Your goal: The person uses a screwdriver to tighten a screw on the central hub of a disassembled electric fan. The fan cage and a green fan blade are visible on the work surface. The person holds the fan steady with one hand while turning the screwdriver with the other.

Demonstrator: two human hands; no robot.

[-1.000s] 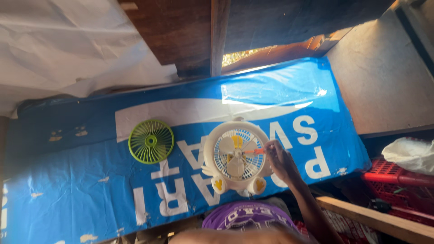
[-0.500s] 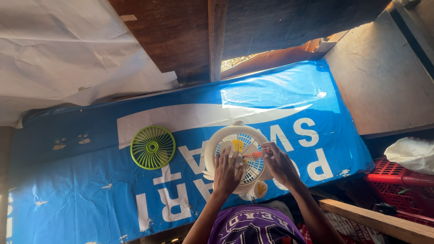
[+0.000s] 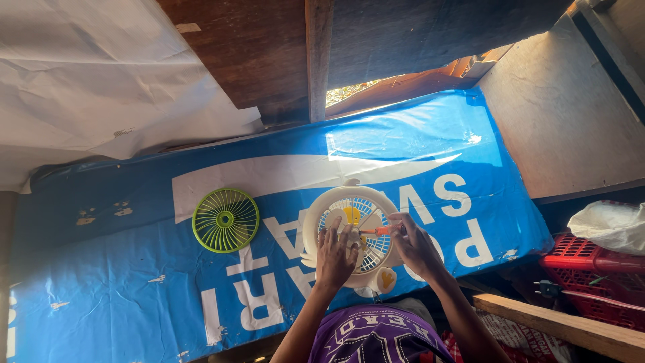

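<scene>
On the blue sheet [image 3: 134,296], left fingers [image 3: 329,238] rest spread on the fan [image 3: 322,212]; right fingers [image 3: 398,225] grip a screwdriver [image 3: 377,230].

1 head-worn camera looks steeply down from above the white fan [image 3: 354,235], fairly near, its blue banner [image 3: 134,282] filling most of the view.

Makeshift repair workshop: rough plank wall [image 3: 269,47]; banner-covered bench [image 3: 101,289]; red crate [image 3: 591,275].

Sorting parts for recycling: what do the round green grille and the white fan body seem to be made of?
Green grille: looks like moulded plastic, uniform lime colour, thin even spokes. White fan body: probably plastic too, smooth, cream-white with a slight sheen. Neither can be confirmed by sight.
</scene>
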